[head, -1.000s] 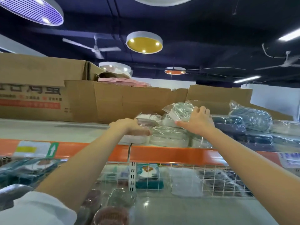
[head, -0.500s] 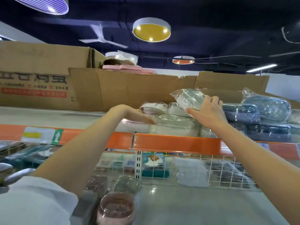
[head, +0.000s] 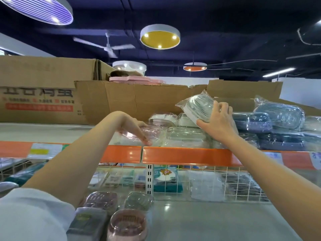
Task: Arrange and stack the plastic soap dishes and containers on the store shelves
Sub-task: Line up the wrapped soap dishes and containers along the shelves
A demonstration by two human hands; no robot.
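the right hand (head: pixel 218 123) grips a pale green-white soap dish (head: pixel 198 108), thumb under its lower edge and curled fingers over the top, holding it tilted above the packs on the upper shelf (head: pixel 186 154). the dish is an oval with rounded corners, its clear lid ribbed with raised lines, and it sits in a crinkly clear bag whose loose corner sticks up to the left. the left hand (head: pixel 134 128) reaches over the shelf's orange front edge, fingers fairly straight and close together, resting on a pinkish soap dish (head: pixel 154 134) in glossy film at the front of the shelf; whether the thumb pinches it cannot be told. just beside it to the right lies a clear-lidded dish (head: pixel 185 136), flat, with more pale wrapped ones behind. further right, dark blue dishes (head: pixel 251 121) lie stacked in shiny bags, and a lighter blue ribbed dish (head: pixel 281 116) rests on top. behind them stand matte brown cardboard boxes (head: pixel 135 100) with torn edges, and pink trays (head: pixel 137 80) show above one. below the orange edge a white wire grid (head: pixel 231 181) fronts blurred packets. at the bottom are round and oval dishes, one with a dusky pink slatted base under a clear dome (head: pixel 127 225), possibly wrapped too
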